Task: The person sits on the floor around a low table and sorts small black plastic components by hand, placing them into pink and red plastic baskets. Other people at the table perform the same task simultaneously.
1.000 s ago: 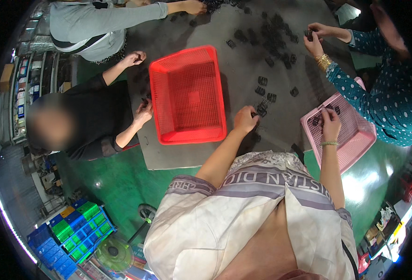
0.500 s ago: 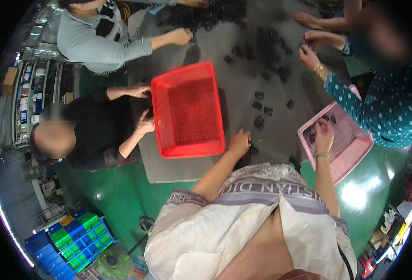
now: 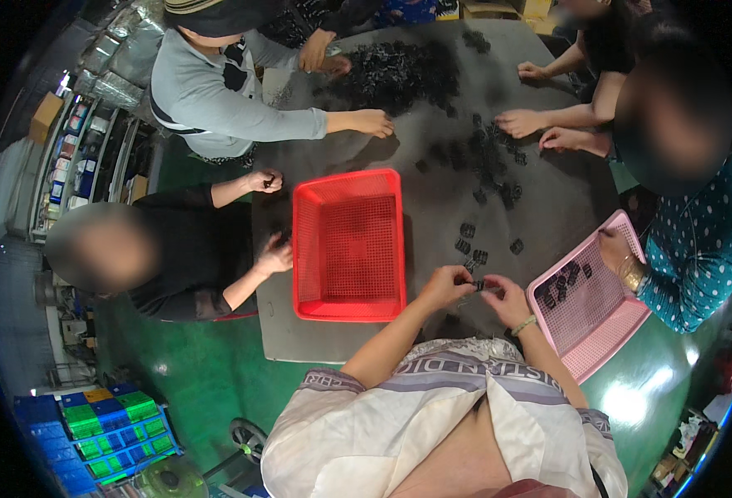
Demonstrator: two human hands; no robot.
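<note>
Over the table's near edge my two hands meet around a small black plastic part (image 3: 479, 285). My left hand (image 3: 447, 287) pinches it from one side. The fingertips of my right hand (image 3: 508, 304), with a band at its wrist, close on its other side. Just beyond my fingers lie several loose black square parts (image 3: 468, 242) with ribbed or slotted faces. To the right of my right hand a pink mesh basket (image 3: 538, 292) tilts at the table edge, with several black parts inside. The exact shape of the held part is too small to make out.
A red mesh basket (image 3: 308, 309) stands left of my arm on the grey table (image 3: 432, 195). Large heaps of black parts (image 3: 403, 75) cover the far side. Co-workers' hands work around the table; one person's hand (image 3: 619, 251) is at the pink basket.
My right hand has left the pink basket and come over to my left hand, where both grip a black part. A co-worker's hand now reaches to the pink basket. The view has shifted.
</note>
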